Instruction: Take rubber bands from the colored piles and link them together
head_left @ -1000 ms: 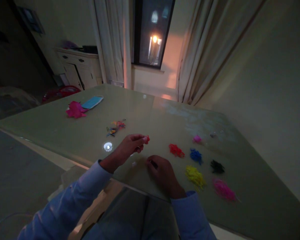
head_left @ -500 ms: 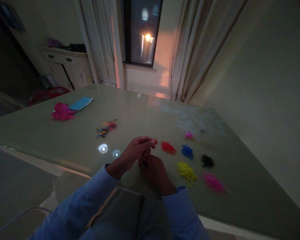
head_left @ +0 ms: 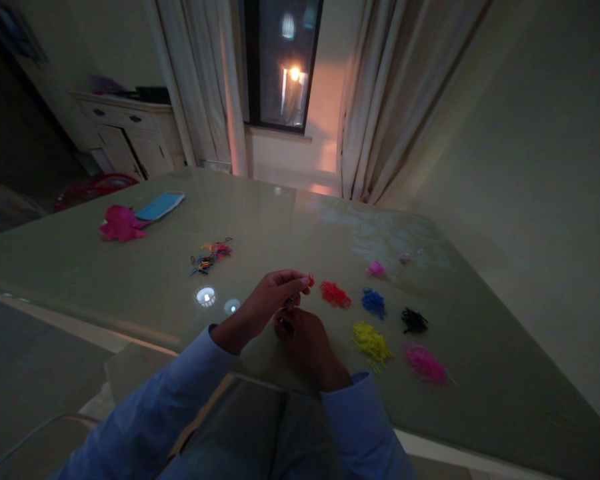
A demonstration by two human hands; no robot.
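My left hand is closed in a pinch, with a small red rubber band showing at its fingertips. Just below and to the right, my right hand has its fingers curled in close to the left palm; what they grip, if anything, is hidden. Right of the hands lies a pile of red rubber bands. Beyond it are a blue pile and a black pile. Nearer to me are a yellow pile and a pink pile.
A mixed heap of coloured bands lies left of my hands on the glossy table. Farther left are a crumpled pink piece and a blue face mask. A small pink bit sits behind the blue pile.
My hands have shifted very slightly against each other, the right one a little lower from the left fingers. The red band stays in the left fingertips; the piles are unchanged.
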